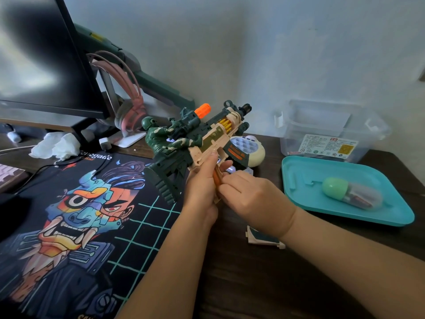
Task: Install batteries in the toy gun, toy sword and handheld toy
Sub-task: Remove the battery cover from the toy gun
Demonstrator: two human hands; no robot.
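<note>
Detached cover [264, 239] lies nearest on the desk [253, 284]; above it the left hand [202, 183] grips the toy gun [207, 137] by its handle while the right hand [250, 196] pinches an orange battery [215, 178] at the handle, so the gun's installation appears under way. The gun, held over the desk, runs stock lower-left to muzzle upper-right, pointing away; the handheld toy [246, 146] lies beyond, seemingly unserviced.

The toy gun [207, 137] is showing a beige body with dark green parts, an orange muzzle tip and yellow rounds. Its soldier figure [158, 134] is wearing green camouflage. The battery [216, 179] is showing orange. The handheld toy [248, 147] is showing cream with pale blue bubbles. On the dark brown wood-grain tabletop [253, 284], the tray [299, 173] at the right edge is showing teal. The desk mat [142, 238] at the left edge is displaying black with a teal grid.
</note>
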